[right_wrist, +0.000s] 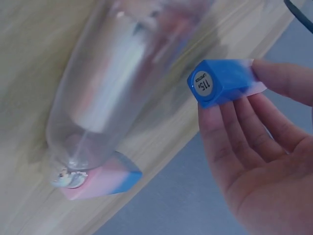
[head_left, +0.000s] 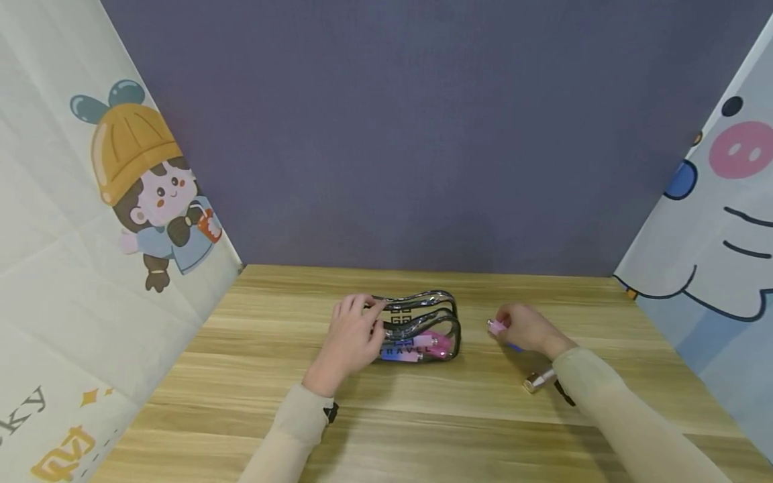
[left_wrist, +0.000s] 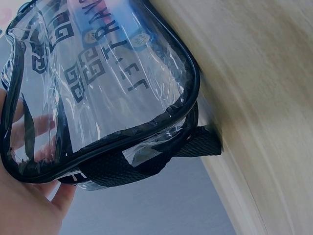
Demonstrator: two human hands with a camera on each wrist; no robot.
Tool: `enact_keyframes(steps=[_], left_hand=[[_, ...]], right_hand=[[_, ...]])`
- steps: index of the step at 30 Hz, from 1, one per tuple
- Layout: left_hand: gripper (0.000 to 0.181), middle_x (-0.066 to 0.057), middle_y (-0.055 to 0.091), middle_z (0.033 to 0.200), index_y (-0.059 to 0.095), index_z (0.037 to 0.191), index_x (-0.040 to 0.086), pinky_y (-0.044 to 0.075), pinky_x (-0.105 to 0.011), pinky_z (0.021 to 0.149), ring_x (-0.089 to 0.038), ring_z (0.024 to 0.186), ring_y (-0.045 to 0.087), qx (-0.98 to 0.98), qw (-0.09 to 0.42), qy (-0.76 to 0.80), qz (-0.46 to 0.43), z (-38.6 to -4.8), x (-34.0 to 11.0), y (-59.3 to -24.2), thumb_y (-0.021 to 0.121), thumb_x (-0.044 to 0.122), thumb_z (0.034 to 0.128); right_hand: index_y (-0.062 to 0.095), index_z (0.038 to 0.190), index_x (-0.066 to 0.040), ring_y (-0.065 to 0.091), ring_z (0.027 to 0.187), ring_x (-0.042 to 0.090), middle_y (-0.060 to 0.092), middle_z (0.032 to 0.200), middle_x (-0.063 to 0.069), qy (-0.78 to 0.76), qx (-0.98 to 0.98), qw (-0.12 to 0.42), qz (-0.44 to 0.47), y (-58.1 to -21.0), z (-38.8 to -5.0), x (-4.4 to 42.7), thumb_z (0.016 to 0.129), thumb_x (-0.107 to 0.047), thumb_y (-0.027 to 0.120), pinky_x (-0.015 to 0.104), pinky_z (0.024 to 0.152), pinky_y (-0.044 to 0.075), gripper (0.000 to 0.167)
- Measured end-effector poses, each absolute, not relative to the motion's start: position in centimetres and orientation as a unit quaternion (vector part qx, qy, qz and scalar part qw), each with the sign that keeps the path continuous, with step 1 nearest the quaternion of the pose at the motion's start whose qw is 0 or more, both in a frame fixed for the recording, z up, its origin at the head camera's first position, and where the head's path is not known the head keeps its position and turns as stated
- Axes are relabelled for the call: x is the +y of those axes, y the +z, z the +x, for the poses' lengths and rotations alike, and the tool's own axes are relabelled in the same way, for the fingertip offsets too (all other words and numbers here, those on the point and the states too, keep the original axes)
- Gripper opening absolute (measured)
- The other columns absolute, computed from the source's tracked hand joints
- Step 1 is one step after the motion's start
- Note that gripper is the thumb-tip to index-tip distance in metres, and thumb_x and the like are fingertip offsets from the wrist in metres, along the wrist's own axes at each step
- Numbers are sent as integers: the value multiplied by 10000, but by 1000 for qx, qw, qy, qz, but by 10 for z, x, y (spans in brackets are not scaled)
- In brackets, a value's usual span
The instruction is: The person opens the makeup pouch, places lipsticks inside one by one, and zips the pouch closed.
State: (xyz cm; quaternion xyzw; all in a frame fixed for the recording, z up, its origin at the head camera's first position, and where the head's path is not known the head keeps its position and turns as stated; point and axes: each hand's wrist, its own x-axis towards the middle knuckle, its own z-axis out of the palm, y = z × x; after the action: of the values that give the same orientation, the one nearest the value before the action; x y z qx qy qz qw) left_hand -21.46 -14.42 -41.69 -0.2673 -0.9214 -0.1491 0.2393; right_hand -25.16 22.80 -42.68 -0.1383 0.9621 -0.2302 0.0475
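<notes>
A clear plastic travel bag [head_left: 449, 355] with black piping and printed lettering stands on the table, pink and blue lipsticks [head_left: 401, 356] showing through its front. My left hand [head_left: 353, 335] holds the bag's left end by the upper edge; in the left wrist view, fingers [left_wrist: 36, 129] show through the clear plastic. To the right of the bag, my right hand [head_left: 525, 327] pinches a pink-and-blue lipstick [right_wrist: 225, 81] between thumb and fingers, its round label facing the right wrist camera. A second pink-and-blue lipstick [right_wrist: 110, 178] lies on the table close by.
A clear-ended cosmetic tube [right_wrist: 102, 93], blurred in the right wrist view, lies near the right forearm. A dark object [head_left: 565, 394] is partly hidden by the right sleeve. Behind the wooden table [head_left: 423, 429] rises a dark panel [head_left: 386, 134]; printed cloths hang at both sides.
</notes>
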Motion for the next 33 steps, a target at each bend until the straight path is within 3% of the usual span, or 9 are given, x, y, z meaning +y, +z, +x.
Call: enact_keyframes(steps=[7, 21, 33], left_hand=[[418, -100, 570, 1260, 642, 1359, 97, 401, -496, 1009, -305, 1193, 477, -920, 240, -152, -268, -214, -143, -416, 499, 207, 982], [420, -111, 565, 1265, 638, 1363, 88, 395, -506, 1015, -326, 1210, 472, -922, 231, -156, -268, -212, -144, -414, 496, 210, 987], [423, -101, 564, 1268, 636, 1368, 93, 393, -496, 1011, -307, 1204, 469, -922, 230, -160, -266, -212, -144, -414, 499, 206, 984]], right_hand=[[671, 1128, 46, 651, 939, 284, 693, 1009, 128, -254, 955, 36, -147, -422, -249, 223, 876, -94, 706, 502, 836, 536, 291], [679, 1141, 22, 655, 926, 241, 700, 995, 69, -308, 938, 7, -158, -411, -241, 206, 948, -196, 702, 489, 857, 545, 292], [685, 1096, -10, 652, 889, 223, 695, 963, 64, -348, 923, -18, -162, -399, -235, 197, 946, -178, 712, 407, 792, 562, 227]])
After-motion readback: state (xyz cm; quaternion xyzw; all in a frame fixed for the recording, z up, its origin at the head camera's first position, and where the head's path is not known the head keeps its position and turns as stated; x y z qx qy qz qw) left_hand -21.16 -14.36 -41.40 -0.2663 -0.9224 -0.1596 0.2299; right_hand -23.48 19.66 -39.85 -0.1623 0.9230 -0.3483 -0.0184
